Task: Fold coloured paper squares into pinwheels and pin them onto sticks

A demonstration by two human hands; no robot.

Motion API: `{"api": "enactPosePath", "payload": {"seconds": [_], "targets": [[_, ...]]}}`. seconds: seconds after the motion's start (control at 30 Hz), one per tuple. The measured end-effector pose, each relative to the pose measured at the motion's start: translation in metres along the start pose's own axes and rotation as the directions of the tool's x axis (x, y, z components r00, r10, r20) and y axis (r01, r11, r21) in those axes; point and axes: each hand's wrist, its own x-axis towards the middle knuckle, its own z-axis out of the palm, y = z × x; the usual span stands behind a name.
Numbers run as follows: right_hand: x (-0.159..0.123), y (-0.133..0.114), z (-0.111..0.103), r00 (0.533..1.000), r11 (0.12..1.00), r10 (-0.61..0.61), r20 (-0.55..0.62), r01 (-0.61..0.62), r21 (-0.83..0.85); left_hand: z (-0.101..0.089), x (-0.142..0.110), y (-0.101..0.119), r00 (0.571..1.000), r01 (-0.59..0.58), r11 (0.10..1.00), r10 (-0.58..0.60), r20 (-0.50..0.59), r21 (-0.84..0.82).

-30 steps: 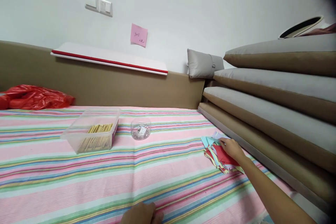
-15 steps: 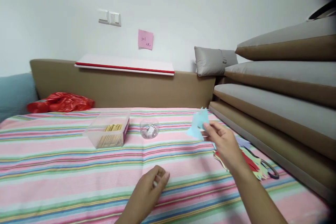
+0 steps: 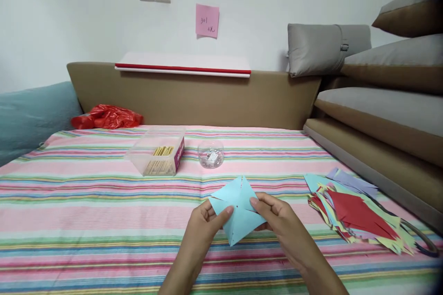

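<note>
A light blue paper square (image 3: 238, 193) with slits cut in from its corners and a small dot at its middle is held above the striped cloth. My left hand (image 3: 206, 223) pinches its left side, thumb on top and fingers beneath. On the opposite side my right hand (image 3: 275, 216) grips it the same way. Beyond the hands stands a round clear container (image 3: 211, 154) with small shiny pieces inside. To the right lies a pile of cut coloured papers (image 3: 360, 214), red, yellow and blue among them, partly over dark-handled scissors (image 3: 424, 239).
A clear plastic box (image 3: 155, 150) of thin wooden sticks stands left of the round container. At the back left lies a red plastic bag (image 3: 109, 116). Stacked grey-brown cushions (image 3: 380, 115) border the right side. A striped cloth (image 3: 86, 230) covers the surface.
My right hand has brought the blue paper left, from near the pile to in front of me. My left hand has come up and taken hold of its left side. The view has shifted right.
</note>
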Motion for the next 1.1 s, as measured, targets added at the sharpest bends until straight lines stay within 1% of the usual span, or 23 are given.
{"api": "enactPosePath", "payload": {"seconds": [0.07, 0.13, 0.27, 0.37, 0.5, 0.57, 0.63, 0.67, 0.7, 0.73, 0.77, 0.8, 0.87, 0.9, 0.93, 1.0, 1.03, 1.1], "targets": [[0.002, 0.000, 0.001, 1.000, 1.000, 0.003, -0.005, -0.003, -0.017, 0.002, 0.004, -0.004, 0.999, 0.015, 0.999, -0.016, -0.028, -0.029], [0.003, 0.002, 0.005, 1.000, 0.999, -0.003, -0.025, 0.002, -0.039, 0.002, 0.006, -0.004, 0.998, 0.000, 0.998, -0.004, -0.065, -0.060], [0.005, 0.009, 0.010, 0.995, 0.998, -0.030, -0.097, 0.025, -0.056, 0.001, 0.003, 0.001, 0.995, -0.015, 0.998, 0.008, -0.102, -0.068], [0.004, 0.013, 0.011, 0.991, 0.998, -0.037, -0.130, 0.030, -0.056, -0.002, -0.002, 0.006, 0.996, 0.001, 0.998, -0.006, -0.087, -0.056], [0.001, 0.015, 0.015, 0.992, 0.998, -0.030, -0.125, 0.023, -0.060, -0.005, -0.008, 0.005, 0.999, 0.011, 1.000, -0.011, -0.041, 0.010], [0.000, 0.015, 0.019, 0.992, 0.999, -0.027, -0.126, 0.022, -0.040, -0.006, -0.010, 0.004, 0.999, 0.011, 1.000, -0.010, -0.039, 0.021], [-0.001, 0.016, 0.022, 0.986, 0.997, -0.068, -0.151, 0.061, -0.053, -0.007, -0.010, 0.004, 0.997, 0.004, 1.000, -0.003, -0.076, 0.016], [-0.002, 0.018, 0.022, 0.980, 0.988, -0.126, -0.156, 0.110, -0.106, -0.007, -0.010, 0.005, 0.994, -0.001, 1.000, 0.002, -0.108, 0.014], [-0.003, 0.021, 0.022, 0.967, 0.963, -0.210, -0.143, 0.179, -0.199, -0.008, -0.010, 0.005, 0.990, -0.004, 1.000, 0.006, -0.141, 0.014], [-0.003, 0.024, 0.021, 0.945, 0.910, -0.311, -0.105, 0.264, -0.318, -0.008, -0.010, 0.006, 0.985, -0.008, 1.000, 0.010, -0.170, 0.013], [-0.004, 0.028, 0.020, 0.912, 0.827, -0.408, -0.042, 0.350, -0.440, -0.009, -0.010, 0.007, 0.981, -0.011, 1.000, 0.013, -0.191, 0.010], [-0.004, 0.032, 0.019, 0.873, 0.726, -0.487, 0.031, 0.424, -0.541, -0.009, -0.009, 0.008, 0.979, -0.015, 1.000, 0.015, -0.202, 0.004], [-0.004, 0.040, 0.019, 0.795, 0.545, -0.591, 0.140, 0.520, -0.658, -0.009, -0.010, 0.009, 0.980, -0.022, 1.000, 0.020, -0.198, -0.011], [-0.004, 0.042, 0.020, 0.761, 0.485, -0.628, 0.165, 0.547, -0.682, -0.009, -0.010, 0.009, 0.982, -0.025, 1.000, 0.022, -0.188, -0.015], [-0.004, 0.044, 0.021, 0.731, 0.443, -0.659, 0.176, 0.567, -0.695, -0.008, -0.010, 0.009, 0.984, -0.026, 1.000, 0.022, -0.179, -0.016], [-0.004, 0.045, 0.024, 0.691, 0.406, -0.704, 0.166, 0.583, -0.704, -0.007, -0.011, 0.008, 0.987, -0.020, 1.000, 0.017, -0.157, -0.016], [-0.004, 0.044, 0.026, 0.682, 0.406, -0.716, 0.151, 0.581, -0.705, -0.006, -0.011, 0.008, 0.989, -0.019, 1.000, 0.016, -0.146, -0.018], [-0.005, 0.041, 0.028, 0.691, 0.444, -0.714, 0.109, 0.568, -0.694, -0.006, -0.011, 0.006, 0.992, -0.026, 0.999, 0.022, -0.126, -0.025]]}}
